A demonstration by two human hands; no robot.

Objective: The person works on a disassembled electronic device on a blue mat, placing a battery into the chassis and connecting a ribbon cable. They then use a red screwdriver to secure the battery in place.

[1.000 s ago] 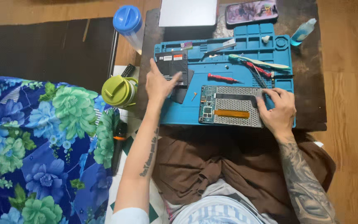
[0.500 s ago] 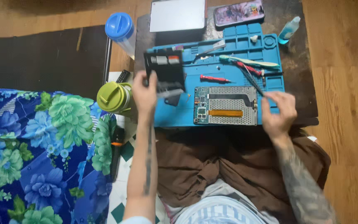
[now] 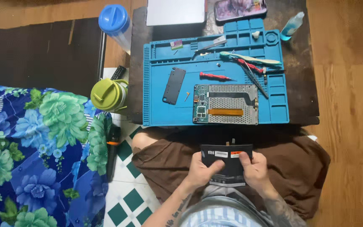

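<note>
The battery (image 3: 227,164) sits over our lap, below the blue mat (image 3: 160,113), pinched between both hands: our left hand (image 3: 200,171) grips its left edge with the thumb across the face, our right hand (image 3: 253,168) closes on the right edge. We judge it best to keep the pack flat and our thumbs light, never bending it, and mind the small tab at its top. It looks flat, black, rectangular, with pale and orange labels.
</note>
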